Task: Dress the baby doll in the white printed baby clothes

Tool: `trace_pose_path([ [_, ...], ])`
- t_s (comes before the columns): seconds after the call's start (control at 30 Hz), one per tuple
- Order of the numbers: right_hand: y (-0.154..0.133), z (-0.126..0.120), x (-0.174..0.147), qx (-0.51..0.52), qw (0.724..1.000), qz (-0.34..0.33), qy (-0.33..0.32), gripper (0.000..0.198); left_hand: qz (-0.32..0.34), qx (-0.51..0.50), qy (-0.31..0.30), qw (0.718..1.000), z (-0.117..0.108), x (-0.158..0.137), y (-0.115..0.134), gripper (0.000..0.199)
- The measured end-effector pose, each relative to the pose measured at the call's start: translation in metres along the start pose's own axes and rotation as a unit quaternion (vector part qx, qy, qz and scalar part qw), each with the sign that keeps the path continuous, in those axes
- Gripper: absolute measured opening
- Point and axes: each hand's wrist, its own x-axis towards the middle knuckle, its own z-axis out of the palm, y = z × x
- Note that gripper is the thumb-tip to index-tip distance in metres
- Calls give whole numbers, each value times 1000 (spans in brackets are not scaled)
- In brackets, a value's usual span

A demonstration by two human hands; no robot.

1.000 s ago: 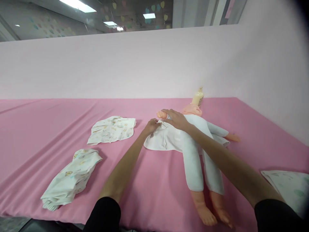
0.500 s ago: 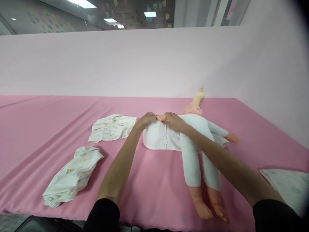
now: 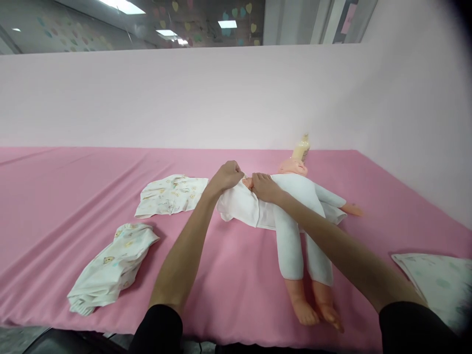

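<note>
A baby doll (image 3: 289, 250) with a white cloth body lies on its back, feet toward me. Under its side spreads a white cloth garment (image 3: 239, 205), its near edge now lifted and creased. My left hand (image 3: 228, 175) is closed on the garment's upper part beside the doll's small hand (image 3: 248, 183). Around the doll's arm, just behind that small hand, my right hand (image 3: 266, 188) is closed. The doll's other arm (image 3: 352, 210) stretches out to the right.
A printed white cloth (image 3: 171, 195) lies flat to the left, and a folded printed garment (image 3: 112, 270) nearer me. Behind the doll's head is a pale yellow bottle (image 3: 301, 147). Another pale cloth (image 3: 435, 280) rests at right. A white wall (image 3: 165, 98) bounds the pink-covered table (image 3: 221, 305).
My left hand has risen slightly and pulls the white garment up beside the doll's hand, so the cloth's left part is now bunched. My right hand stays at the doll's arm.
</note>
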Motion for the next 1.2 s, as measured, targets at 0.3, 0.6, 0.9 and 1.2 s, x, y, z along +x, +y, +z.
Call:
trace_pose_path([
  [0.3, -7, 4, -4, -65, 998, -14, -9, 42, 41, -25, 6, 999, 35, 3, 11, 4],
  [0.6, -3, 2, 3, -71, 997, 14, -22, 43, 2, -184, -3, 983, 50, 8, 8, 12],
  [0.9, 38, -17, 6, -67, 991, 81, -83, 72, -95, -155, -104, 978, 42, 23, -16, 34],
  [1.2, 44, -17, 15, -71, 988, 117, -72, 50, -90, -29, -101, 990, 60, 62, -27, 40],
])
